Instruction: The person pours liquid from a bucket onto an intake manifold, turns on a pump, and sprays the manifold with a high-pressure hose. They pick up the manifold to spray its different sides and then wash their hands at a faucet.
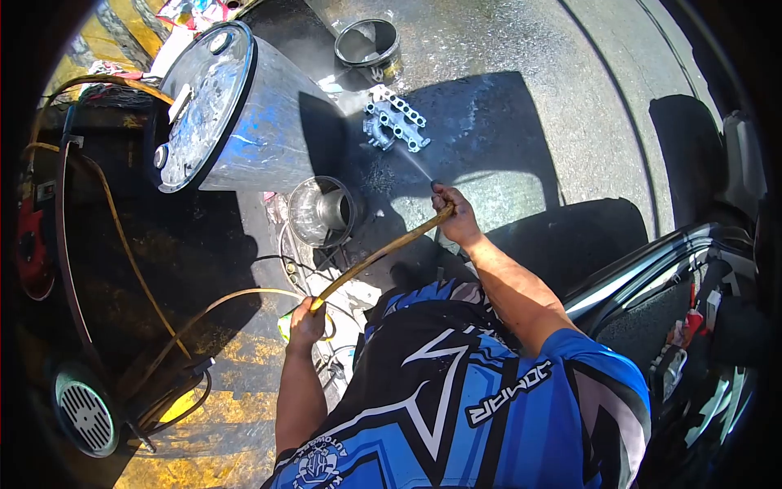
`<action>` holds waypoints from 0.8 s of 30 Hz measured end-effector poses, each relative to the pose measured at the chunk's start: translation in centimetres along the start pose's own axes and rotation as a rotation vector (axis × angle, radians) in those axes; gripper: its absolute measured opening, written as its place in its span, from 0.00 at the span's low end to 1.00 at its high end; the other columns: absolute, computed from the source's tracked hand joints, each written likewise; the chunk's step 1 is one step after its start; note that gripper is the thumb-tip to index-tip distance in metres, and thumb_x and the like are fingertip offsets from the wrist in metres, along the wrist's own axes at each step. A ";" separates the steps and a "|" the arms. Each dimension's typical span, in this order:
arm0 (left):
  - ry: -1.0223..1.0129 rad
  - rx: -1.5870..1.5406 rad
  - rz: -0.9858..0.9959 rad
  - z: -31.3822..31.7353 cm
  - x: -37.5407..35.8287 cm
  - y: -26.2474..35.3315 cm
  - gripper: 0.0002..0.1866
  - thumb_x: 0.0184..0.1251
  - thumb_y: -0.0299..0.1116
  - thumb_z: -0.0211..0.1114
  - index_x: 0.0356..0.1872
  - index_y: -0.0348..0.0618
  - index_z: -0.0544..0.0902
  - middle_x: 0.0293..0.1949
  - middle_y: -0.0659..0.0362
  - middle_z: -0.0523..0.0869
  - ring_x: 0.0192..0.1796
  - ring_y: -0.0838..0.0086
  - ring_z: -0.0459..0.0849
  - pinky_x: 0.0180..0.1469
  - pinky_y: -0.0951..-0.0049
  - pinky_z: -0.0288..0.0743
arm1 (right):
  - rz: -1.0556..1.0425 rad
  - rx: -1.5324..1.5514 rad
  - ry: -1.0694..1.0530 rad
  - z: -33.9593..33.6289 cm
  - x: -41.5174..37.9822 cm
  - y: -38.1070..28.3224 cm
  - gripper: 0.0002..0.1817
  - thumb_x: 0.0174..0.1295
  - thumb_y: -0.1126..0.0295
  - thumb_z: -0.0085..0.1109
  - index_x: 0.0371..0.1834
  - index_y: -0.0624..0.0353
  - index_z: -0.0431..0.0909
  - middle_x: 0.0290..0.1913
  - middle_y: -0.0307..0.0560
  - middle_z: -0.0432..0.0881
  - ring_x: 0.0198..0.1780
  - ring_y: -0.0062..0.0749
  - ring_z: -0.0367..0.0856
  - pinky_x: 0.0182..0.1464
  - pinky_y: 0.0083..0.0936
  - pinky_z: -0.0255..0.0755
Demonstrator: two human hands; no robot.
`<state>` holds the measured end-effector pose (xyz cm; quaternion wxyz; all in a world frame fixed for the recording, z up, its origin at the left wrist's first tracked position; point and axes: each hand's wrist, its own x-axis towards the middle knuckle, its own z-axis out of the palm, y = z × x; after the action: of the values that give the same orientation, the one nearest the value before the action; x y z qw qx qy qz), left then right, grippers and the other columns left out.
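My right hand (456, 213) is closed round the end of a yellow-brown hose (383, 253), with a dark nozzle at its tip. A thin spray (414, 162) runs from the nozzle up and left to a silvery metal part (394, 121) with several round openings, lying on the wet ground. Mist hangs beside that part. Lower and to the left, my left hand (307, 319) is wrapped round the same hose, which spans the gap between both hands in front of my body.
A large blue drum (269, 122) stands at the upper left. Beyond the metal part is a black bucket (391, 67); a metal container (295, 213) stands below the drum. Cables and hoses lie at the left. An open car door (652, 301) is at the right.
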<state>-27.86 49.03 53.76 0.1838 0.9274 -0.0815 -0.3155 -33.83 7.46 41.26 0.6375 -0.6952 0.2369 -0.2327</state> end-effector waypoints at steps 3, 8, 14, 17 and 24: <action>-0.005 0.147 0.041 -1.8 -0.8 6.6 0.15 0.71 0.43 0.60 0.49 0.43 0.81 0.37 0.42 0.87 0.45 0.43 0.85 0.45 0.54 0.77 | 0.215 0.284 0.221 -1.7 -1.5 3.9 0.16 0.73 0.64 0.59 0.55 0.63 0.75 0.46 0.46 0.84 0.41 0.29 0.85 0.41 0.27 0.79; -0.072 0.261 0.350 -0.7 -0.2 11.9 0.16 0.70 0.42 0.62 0.51 0.43 0.80 0.37 0.42 0.87 0.44 0.44 0.86 0.46 0.52 0.79 | 0.431 0.518 0.551 -6.8 -5.3 4.7 0.23 0.75 0.49 0.50 0.49 0.60 0.75 0.38 0.43 0.82 0.36 0.29 0.84 0.34 0.25 0.78; -0.332 0.413 0.602 4.2 -0.4 14.4 0.17 0.70 0.41 0.61 0.54 0.43 0.77 0.40 0.40 0.86 0.46 0.43 0.85 0.49 0.49 0.77 | 0.417 1.025 1.065 -10.1 -13.8 7.4 0.20 0.75 0.45 0.48 0.43 0.52 0.68 0.37 0.47 0.79 0.29 0.38 0.78 0.31 0.30 0.73; -0.437 0.469 0.646 6.5 -1.7 14.9 0.17 0.70 0.41 0.60 0.53 0.43 0.77 0.39 0.40 0.86 0.46 0.44 0.85 0.49 0.48 0.77 | 0.504 1.145 1.123 -10.5 -18.6 9.9 0.21 0.74 0.43 0.46 0.37 0.50 0.67 0.35 0.48 0.78 0.29 0.40 0.77 0.30 0.30 0.74; -0.630 0.641 0.621 11.5 -2.7 15.0 0.16 0.68 0.40 0.59 0.51 0.43 0.77 0.42 0.41 0.87 0.48 0.43 0.85 0.51 0.46 0.77 | 0.538 1.321 1.250 -9.7 -26.5 16.8 0.28 0.73 0.38 0.42 0.30 0.51 0.67 0.36 0.51 0.82 0.32 0.41 0.84 0.31 0.33 0.82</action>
<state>-37.57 32.63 52.66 -0.0566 0.7300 -0.4947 -0.4681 -61.11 15.29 24.76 0.6919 0.1344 0.5080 -0.4951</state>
